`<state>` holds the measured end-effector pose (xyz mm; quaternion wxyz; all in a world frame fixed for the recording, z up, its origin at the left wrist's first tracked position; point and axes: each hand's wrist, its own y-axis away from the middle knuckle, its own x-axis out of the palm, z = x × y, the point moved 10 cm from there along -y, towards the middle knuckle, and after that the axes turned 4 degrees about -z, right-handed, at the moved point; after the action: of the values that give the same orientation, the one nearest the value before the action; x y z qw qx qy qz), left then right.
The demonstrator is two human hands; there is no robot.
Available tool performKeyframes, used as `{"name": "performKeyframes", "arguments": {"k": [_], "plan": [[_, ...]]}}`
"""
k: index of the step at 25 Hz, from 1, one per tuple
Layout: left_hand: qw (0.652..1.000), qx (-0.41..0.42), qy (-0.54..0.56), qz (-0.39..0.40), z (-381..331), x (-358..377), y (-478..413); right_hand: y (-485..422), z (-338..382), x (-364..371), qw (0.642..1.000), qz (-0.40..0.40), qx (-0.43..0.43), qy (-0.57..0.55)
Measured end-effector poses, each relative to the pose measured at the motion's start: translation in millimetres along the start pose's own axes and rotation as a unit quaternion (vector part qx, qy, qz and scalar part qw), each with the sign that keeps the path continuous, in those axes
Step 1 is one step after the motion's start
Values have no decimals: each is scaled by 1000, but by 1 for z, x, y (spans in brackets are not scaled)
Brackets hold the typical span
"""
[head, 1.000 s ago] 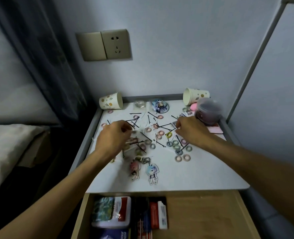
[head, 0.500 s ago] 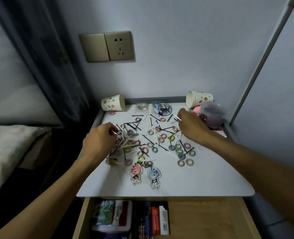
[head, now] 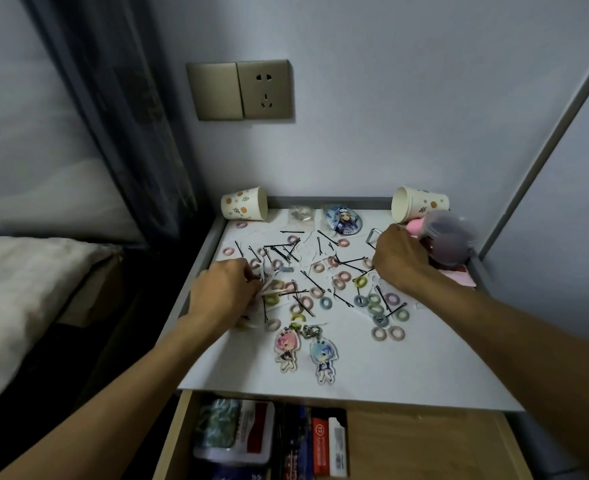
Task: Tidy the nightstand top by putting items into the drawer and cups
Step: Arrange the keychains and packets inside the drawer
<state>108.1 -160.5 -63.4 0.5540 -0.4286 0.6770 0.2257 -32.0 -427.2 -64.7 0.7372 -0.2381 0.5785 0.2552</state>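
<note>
The white nightstand top (head: 372, 372) is strewn with black bobby pins (head: 282, 251) and pastel hair ties (head: 376, 308). Two paper cups lie on their sides at the back, one at the left (head: 244, 203) and one at the right (head: 419, 204). My left hand (head: 224, 292) is curled at the left edge, gripping a small bunch of pins and thin white pieces. At the back right, my right hand (head: 400, 258) pinches a grey metal clip (head: 372, 235). Two character keychains (head: 303, 351) lie near the front. The wooden drawer (head: 417, 441) stands pulled out below.
A round picture badge (head: 343, 220) and a small clear bag (head: 300, 214) lie by the back rim. A blurred purple-lidded jar (head: 449, 240) and a pink item (head: 416, 226) sit behind my right hand. Boxes (head: 237, 427) fill the drawer's left half. A bed (head: 26, 289) is at the left.
My left hand has drawn back left toward the edge with pins in its grip. My right hand has moved right and back toward the jar and now holds the metal clip.
</note>
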Motion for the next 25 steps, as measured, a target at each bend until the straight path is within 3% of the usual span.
{"name": "performKeyframes", "arguments": {"k": [7, 12, 15, 19, 21, 25], "plan": [[998, 23, -55, 29, -16, 14, -9, 5, 6, -3, 995, -1, -21, 97], [995, 33, -6, -95, -20, -23, -2, 19, 27, -28, 995, -77, -64, 19], [990, 8, 88, -110, -18, -43, 9, 44, 46, -43, 990, -76, -106, -53], [967, -29, 245, -59, -17, -63, 40, 107, 64, -63, 975, -6, -154, -158], [943, -51, 328, 8, -20, -63, 71, 158, 70, -68, 962, 47, -196, -184], [907, -69, 388, 150, -31, -32, 152, 271, 53, -14, 936, 224, -247, -113]]}}
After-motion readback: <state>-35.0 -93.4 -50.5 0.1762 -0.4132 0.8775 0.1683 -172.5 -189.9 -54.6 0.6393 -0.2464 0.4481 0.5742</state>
